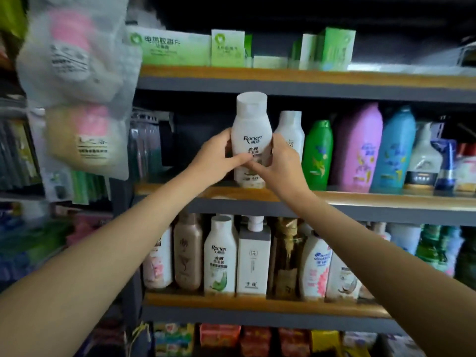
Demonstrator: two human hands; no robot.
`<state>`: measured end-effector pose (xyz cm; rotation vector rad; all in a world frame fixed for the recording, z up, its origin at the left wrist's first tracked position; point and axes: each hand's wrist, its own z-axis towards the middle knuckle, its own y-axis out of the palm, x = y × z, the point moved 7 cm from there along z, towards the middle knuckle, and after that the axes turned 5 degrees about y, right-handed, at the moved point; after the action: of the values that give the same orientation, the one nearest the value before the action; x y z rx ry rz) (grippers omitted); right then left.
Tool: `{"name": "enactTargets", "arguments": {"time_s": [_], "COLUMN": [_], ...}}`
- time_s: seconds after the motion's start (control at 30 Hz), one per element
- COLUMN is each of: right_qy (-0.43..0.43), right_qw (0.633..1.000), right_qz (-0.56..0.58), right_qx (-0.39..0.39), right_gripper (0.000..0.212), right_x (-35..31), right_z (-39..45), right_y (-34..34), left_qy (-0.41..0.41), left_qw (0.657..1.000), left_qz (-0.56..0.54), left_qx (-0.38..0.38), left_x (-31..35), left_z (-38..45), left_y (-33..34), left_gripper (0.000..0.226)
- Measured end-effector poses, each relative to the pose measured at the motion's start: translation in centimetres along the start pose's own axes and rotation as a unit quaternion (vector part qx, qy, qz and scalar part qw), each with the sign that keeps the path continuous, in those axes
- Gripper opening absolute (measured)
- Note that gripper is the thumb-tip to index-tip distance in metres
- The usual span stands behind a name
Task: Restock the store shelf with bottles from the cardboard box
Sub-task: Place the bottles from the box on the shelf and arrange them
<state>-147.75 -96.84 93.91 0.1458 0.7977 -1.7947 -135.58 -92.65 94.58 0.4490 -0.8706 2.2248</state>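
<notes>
A white Roclen bottle (251,124) with a flat white cap stands upright on the middle shelf (360,199), near its front edge. My left hand (219,155) grips the bottle's left side and my right hand (278,158) grips its right side, thumbs across the lower label. Just behind it on the right stands a second white bottle (291,130). The cardboard box is out of view.
Right of the white bottles stand a green (318,155), a pink (359,150) and a blue bottle (394,150). Dark open shelf space (195,140) lies left of the held bottle. The lower shelf holds several bottles (221,256). Plastic bags (77,86) hang at upper left.
</notes>
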Motion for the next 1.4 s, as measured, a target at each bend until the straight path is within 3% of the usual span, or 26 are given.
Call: {"name": "enactTargets", "arguments": {"time_s": [0.33,0.43,0.6,0.77,1.1,1.3,1.4], "right_qy": [0.092,0.111,0.105,0.072,0.09,0.103,0.095], "right_qw": [0.993,0.989,0.99,0.993,0.981,0.976,0.983], "right_qz": [-0.026,-0.036,-0.075,-0.092,-0.165,-0.179,-0.147], "right_qx": [-0.069,-0.086,-0.065,-0.021,-0.048,-0.068,-0.058], "right_gripper": [0.043,0.045,0.042,0.052,0.023,0.018,0.014], "right_x": [3.3,4.0,3.5,3.6,4.1,4.1,3.7], "right_z": [2.2,2.1,1.9,0.7,0.9,1.6,1.2], "right_y": [1.0,1.7,2.1,2.1,3.9,4.3,3.8], "left_qy": [-0.032,-0.044,-0.065,-0.108,-0.132,-0.155,-0.15], "left_qw": [0.997,0.997,0.994,0.985,0.98,0.973,0.969], "left_qz": [0.03,0.033,0.066,0.099,0.129,0.159,0.195], "left_qx": [-0.065,-0.052,-0.056,-0.094,-0.078,-0.062,-0.003], "left_x": [-1.8,-3.0,-3.9,-5.4,-6.0,-6.5,-6.1], "left_z": [2.8,2.6,2.4,1.6,2.1,2.2,1.8], "left_y": [2.2,2.5,2.9,4.0,3.8,3.7,3.2], "left_gripper": [0.043,0.042,0.054,0.044,0.04,0.041,0.047]}}
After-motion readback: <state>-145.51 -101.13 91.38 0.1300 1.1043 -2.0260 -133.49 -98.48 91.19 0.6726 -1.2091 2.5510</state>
